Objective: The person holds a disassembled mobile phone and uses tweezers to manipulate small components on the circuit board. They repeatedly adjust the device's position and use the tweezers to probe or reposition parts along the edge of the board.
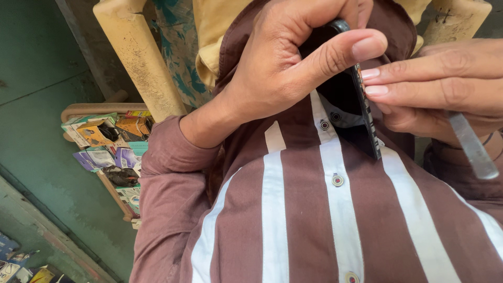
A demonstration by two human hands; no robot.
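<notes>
A phone (pixel 361 105) is held edge-on in the left hand (pixel 283 68), its grip closed around it, so the right hand (pixel 435 89), gripping a metal tool (pixel 471 144), reaches its rim.

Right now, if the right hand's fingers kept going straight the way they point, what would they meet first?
The right hand points its fingers leftward; their tips already lie at the edge of the dark flat device gripped by the left hand. That edge comes first, with the left thumb just above it; depth is unclear.

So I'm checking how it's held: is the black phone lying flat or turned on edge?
On edge. The black phone shows its thin side, gripped by the left hand.
</notes>
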